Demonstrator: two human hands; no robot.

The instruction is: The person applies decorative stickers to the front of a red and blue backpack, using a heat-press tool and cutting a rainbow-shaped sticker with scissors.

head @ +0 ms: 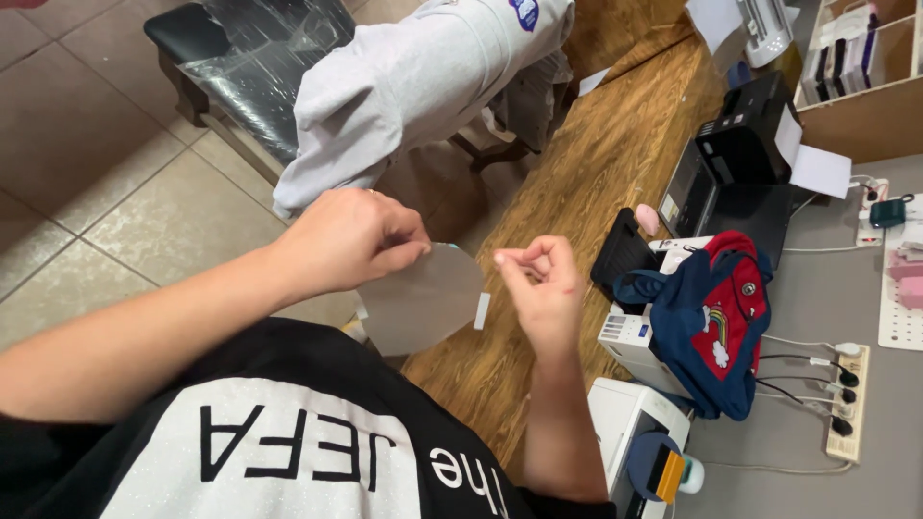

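My left hand (pixel 351 240) pinches the upper rim of the thin grey disc (pixel 423 303), held off the wooden bench's (pixel 596 163) near edge; light, flexible, likely smudge-prone, best gripped by its rim; right hand (pixel 543 288) pinched empty.

Grey translucent disc (pixel 423 300), brown woodgrain worktop (pixel 596 163), navy-red bag (pixel 721 317) with rainbow patch, grey hoodie (pixel 413 77), black printer (pixel 735 144), beige floor tiles (pixel 87 163)

A small print or craft shop is showing here. Printers (pixel 731 159) and a power strip (pixel 846 399) are crowding the wooden tabletop (pixel 577 183), while a vinyl chair (pixel 250 58) is standing on the tiled floor (pixel 87 183).
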